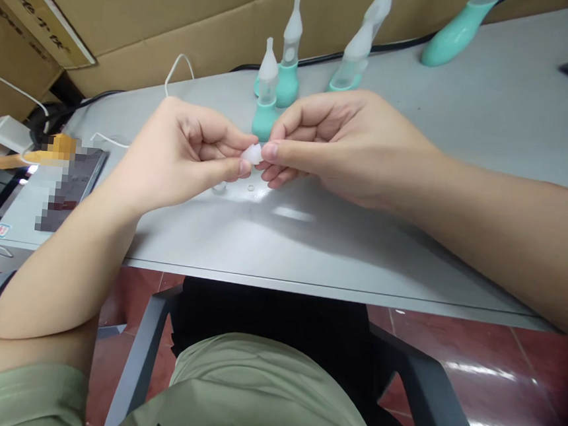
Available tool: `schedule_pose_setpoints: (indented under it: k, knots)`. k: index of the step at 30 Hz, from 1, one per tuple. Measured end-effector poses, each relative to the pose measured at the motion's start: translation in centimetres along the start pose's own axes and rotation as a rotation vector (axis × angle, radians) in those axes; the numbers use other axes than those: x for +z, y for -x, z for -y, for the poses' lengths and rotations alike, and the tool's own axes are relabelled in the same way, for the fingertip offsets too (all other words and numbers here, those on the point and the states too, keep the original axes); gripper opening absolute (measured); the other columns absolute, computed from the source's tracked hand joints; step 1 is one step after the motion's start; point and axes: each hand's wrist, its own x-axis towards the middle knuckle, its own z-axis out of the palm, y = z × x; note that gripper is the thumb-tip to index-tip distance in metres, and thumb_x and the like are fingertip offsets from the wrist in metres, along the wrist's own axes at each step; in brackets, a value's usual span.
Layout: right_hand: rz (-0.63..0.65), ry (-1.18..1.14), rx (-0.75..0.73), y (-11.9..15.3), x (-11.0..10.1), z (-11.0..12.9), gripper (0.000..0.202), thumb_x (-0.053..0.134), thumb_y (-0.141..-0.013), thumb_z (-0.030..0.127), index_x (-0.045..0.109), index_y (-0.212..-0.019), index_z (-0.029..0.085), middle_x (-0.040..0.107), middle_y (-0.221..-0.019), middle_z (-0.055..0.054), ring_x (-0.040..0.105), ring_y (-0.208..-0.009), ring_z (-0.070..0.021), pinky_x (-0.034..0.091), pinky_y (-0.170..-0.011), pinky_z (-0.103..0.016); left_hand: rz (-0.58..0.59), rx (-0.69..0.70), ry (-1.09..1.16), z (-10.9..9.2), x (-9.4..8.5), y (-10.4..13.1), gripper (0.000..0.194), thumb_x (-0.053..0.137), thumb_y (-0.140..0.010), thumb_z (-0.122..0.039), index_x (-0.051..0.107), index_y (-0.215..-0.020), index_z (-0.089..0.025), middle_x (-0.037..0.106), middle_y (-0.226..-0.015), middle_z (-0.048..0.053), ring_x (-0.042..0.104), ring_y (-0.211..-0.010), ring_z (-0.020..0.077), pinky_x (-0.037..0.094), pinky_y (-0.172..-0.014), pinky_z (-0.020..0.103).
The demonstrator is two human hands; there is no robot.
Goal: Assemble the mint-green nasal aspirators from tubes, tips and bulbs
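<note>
A small white translucent piece (253, 153), rounded like a soft cap, is held above the table between both hands. My left hand (174, 154) pinches its left side between thumb and fingertips. From the other side, the thumb and forefinger of my right hand (342, 142) grip it too. Below on the table lie a tiny ring (251, 187) and another whitish piece (220, 186), partly hidden by my left hand. Just behind the fingers stands a teal bulb nasal aspirator (265, 115) with a pointed clear tip, and a second aspirator (289, 81) is upright behind it.
Farther right, clear-tipped aspirators (353, 56) are partly hidden by my right hand. A teal bulb (451, 42) leans at the back. A phone-like dark device (75, 181), white charger (10, 133) and cables are at left. Cardboard (206, 14) lines the grey table's (359, 266) back edge.
</note>
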Motion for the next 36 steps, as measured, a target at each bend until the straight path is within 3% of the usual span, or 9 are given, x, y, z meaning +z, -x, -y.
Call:
schedule_pose_setpoints:
  k: [4,7,12,17,20,23,27,32,36]
  knots:
    - [-0.063,-0.015,0.065,-0.1,0.2,0.3,0.035,0.115,-0.078,0.016,0.08,-0.077,0.018,0.079,-0.077,-0.004,0.077,-0.073,-0.0155,0.068,-0.07,-0.026,-0.004,0.023,0.016,0.2,0.3,0.0,0.03,0.109,-0.092,-0.038,0.097,-0.106,-0.014,0.093,-0.099,0.011,0.091,-0.087,0.0288,0.079,-0.078,0.044]
    - [-0.081,0.041,0.057,-0.1,0.2,0.4,0.025,0.101,-0.088,0.006,0.08,-0.084,0.019,0.08,-0.078,-0.003,0.076,-0.072,-0.0157,0.066,-0.071,-0.028,-0.016,0.053,-0.052,-0.2,-0.3,0.1,0.026,0.109,-0.091,-0.036,0.098,-0.105,-0.018,0.093,-0.096,0.009,0.087,-0.086,0.0266,0.075,-0.077,0.042]
    - [0.03,0.42,-0.12,0.7,-0.4,0.3,0.014,0.081,-0.101,0.01,0.092,-0.105,0.017,0.085,-0.09,-0.003,0.073,-0.079,-0.0146,0.057,-0.076,-0.03,0.06,0.206,-0.316,-1.9,-3.8,0.6,0.006,0.101,-0.093,-0.03,0.098,-0.098,-0.028,0.086,-0.082,0.003,0.068,-0.069,0.0196,0.055,-0.062,0.04]
    - [0.229,0.735,-0.323,1.5,-0.5,-0.2,0.018,0.073,-0.106,0.018,0.091,-0.107,0.019,0.089,-0.1,-0.003,0.075,-0.085,-0.0155,0.056,-0.084,-0.033,0.421,0.179,-0.502,-2.2,-6.1,0.6,0.01,0.085,-0.096,-0.024,0.094,-0.096,-0.028,0.091,-0.086,-0.001,0.074,-0.063,0.0161,0.054,-0.056,0.034]
    - [0.283,0.908,-0.367,1.5,-0.1,-0.7,0.023,0.066,-0.111,0.017,0.089,-0.11,0.022,0.09,-0.105,-0.003,0.076,-0.088,-0.018,0.054,-0.087,-0.035,0.609,0.122,-0.586,-1.9,-5.3,0.2,0.018,0.076,-0.099,-0.021,0.094,-0.098,-0.026,0.091,-0.087,-0.002,0.075,-0.064,0.0144,0.056,-0.064,0.032]
    - [0.357,0.994,-0.393,1.3,0.2,-1.2,0.026,0.062,-0.113,0.013,0.087,-0.11,0.019,0.088,-0.109,-0.009,0.075,-0.1,-0.0236,0.054,-0.094,-0.04,0.691,0.086,-0.656,-1.7,-4.2,0.1,0.024,0.071,-0.1,-0.015,0.092,-0.093,-0.025,0.087,-0.081,-0.001,0.068,-0.062,0.0147,0.053,-0.07,0.034]
    - [0.42,0.992,-0.417,0.9,0.4,-1.8,0.027,0.06,-0.116,0.014,0.085,-0.106,0.016,0.084,-0.109,-0.012,0.071,-0.106,-0.0253,0.056,-0.101,-0.042,0.675,0.107,-0.712,-1.8,-3.5,0.1,0.025,0.068,-0.103,-0.018,0.089,-0.091,-0.023,0.085,-0.08,0.001,0.067,-0.064,0.0155,0.053,-0.077,0.035]
    - [0.389,0.932,-0.404,0.8,0.2,-2.2,0.017,0.069,-0.112,0.016,0.085,-0.106,0.018,0.081,-0.106,-0.01,0.07,-0.103,-0.0241,0.054,-0.096,-0.04,0.619,0.103,-0.733,-1.5,-3.8,0.2,0.023,0.067,-0.104,-0.023,0.09,-0.098,-0.025,0.087,-0.085,0.0,0.073,-0.067,0.0173,0.055,-0.076,0.036]
    - [0.31,0.866,-0.394,0.9,-0.4,-1.4,0.014,0.077,-0.109,0.033,0.086,-0.113,0.022,0.081,-0.103,-0.006,0.068,-0.09,-0.0199,0.052,-0.088,-0.038,0.449,0.132,-0.542,-1.9,-4.5,0.7,0.008,0.094,-0.092,-0.033,0.092,-0.099,-0.03,0.076,-0.066,-0.006,0.061,-0.05,0.0146,0.049,-0.06,0.036]
